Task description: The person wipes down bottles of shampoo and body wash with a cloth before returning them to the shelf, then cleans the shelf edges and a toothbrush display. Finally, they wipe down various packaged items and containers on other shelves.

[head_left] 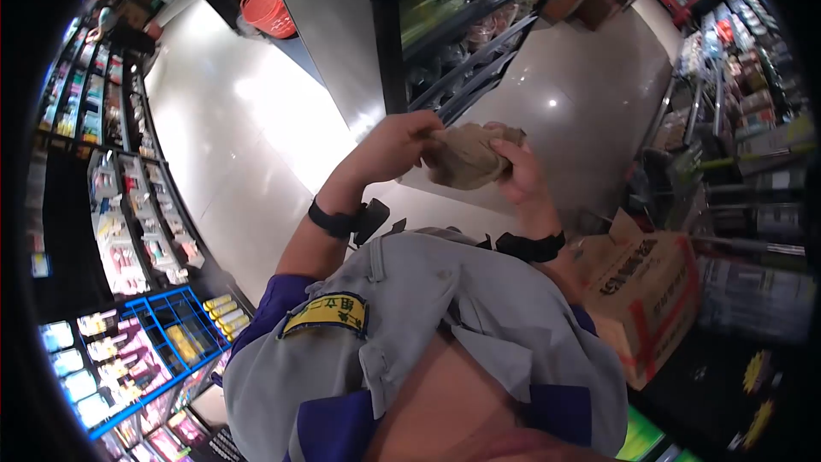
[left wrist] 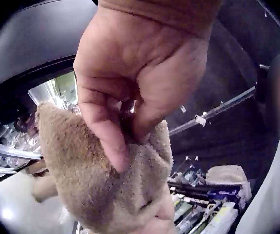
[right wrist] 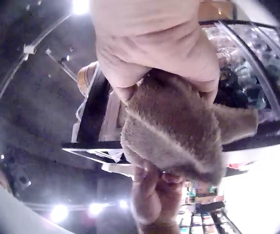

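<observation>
A bunched, fuzzy tan cloth (head_left: 469, 156) is held out in front of the body between both hands. My left hand (head_left: 400, 144) pinches its left side, with fingertips pressed into the fabric in the left wrist view, where the folded cloth (left wrist: 96, 170) spreads below them. My right hand (head_left: 523, 173) grips the opposite side, thumb lying on top in the head view. From the right wrist, the cloth (right wrist: 171, 126) hangs in folds under the right hand (right wrist: 154, 44), and the left hand (right wrist: 154, 200) holds its far edge.
A dark-framed display shelf (head_left: 466, 56) with wrapped goods stands just ahead. Stocked shelves (head_left: 128, 214) line the left, and more racks (head_left: 753, 137) the right. A taped cardboard box (head_left: 641, 299) is close at my right side. A red basket (head_left: 269, 12) sits farther off.
</observation>
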Demonstrator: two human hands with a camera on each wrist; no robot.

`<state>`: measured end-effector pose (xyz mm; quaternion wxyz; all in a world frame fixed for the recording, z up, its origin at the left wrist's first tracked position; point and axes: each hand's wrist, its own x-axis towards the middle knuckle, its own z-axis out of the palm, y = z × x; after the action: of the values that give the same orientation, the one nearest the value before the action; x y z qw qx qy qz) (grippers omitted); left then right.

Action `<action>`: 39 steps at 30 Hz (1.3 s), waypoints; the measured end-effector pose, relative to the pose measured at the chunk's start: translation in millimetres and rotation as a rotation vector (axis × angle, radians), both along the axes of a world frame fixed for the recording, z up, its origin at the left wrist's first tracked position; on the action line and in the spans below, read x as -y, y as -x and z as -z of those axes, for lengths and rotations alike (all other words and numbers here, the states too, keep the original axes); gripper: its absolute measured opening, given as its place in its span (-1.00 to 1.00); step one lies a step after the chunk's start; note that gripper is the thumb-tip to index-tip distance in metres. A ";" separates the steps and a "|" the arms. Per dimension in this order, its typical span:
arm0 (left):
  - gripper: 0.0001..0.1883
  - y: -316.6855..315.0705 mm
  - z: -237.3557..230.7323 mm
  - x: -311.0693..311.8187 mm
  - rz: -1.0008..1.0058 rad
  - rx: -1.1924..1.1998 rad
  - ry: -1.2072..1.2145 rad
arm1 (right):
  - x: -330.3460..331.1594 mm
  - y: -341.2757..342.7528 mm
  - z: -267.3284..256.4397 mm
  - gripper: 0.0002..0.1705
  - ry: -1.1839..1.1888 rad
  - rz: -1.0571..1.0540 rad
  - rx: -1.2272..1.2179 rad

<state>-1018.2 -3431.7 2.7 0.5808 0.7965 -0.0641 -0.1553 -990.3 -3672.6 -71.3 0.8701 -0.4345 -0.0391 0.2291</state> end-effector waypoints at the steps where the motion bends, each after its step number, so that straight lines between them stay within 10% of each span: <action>1: -0.87 -1.9 -0.6 4.1 -0.064 0.053 -0.021 | 7.0 -13.2 6.0 -0.60 -0.007 -0.019 -0.007; 3: -0.87 -2.1 -0.4 9.5 -0.182 0.156 -0.089 | 19.8 -42.7 23.5 -0.74 0.281 -0.018 0.024; 10: -0.86 -6.7 -15.9 22.5 -0.465 0.200 -0.008 | -9.8 -97.6 -31.3 -0.65 0.213 0.129 0.090; 21: -0.29 -128.8 -13.1 59.9 -0.540 1.390 -0.193 | -21.3 -186.4 -132.5 -0.57 0.487 0.503 1.053; 26: -0.25 -181.5 -8.5 64.3 -0.623 1.444 -0.221 | -37.4 -233.1 -140.7 -0.40 0.958 0.641 1.576; 39: -0.63 -216.5 7.8 53.1 -0.619 1.362 -0.769 | -57.3 -284.2 -105.2 -0.32 0.970 0.332 1.656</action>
<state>-801.7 -3484.7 -5.1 0.1197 0.8402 -0.1218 0.5146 -706.2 -3615.3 33.9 0.3149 -0.7693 -0.4782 -0.2833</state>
